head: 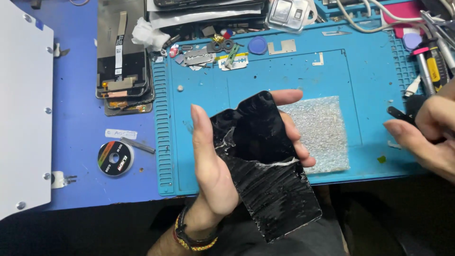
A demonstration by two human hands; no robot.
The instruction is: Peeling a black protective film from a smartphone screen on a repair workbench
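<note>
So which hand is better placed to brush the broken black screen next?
The right hand, probably. It already holds a black brush just right of the screen. The left hand is busy, its grip wrapped around the cracked black screen above the blue mat.

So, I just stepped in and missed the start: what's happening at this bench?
A person is holding a cracked black phone screen panel in the left hand, above a blue work mat. The glass is badly shattered towards its lower end. The right hand is off to the right, gripping a dark tool. A piece of bubble wrap lies on the mat behind the panel, with small metal parts near the top edge and a stack of other screens to the left.
</note>
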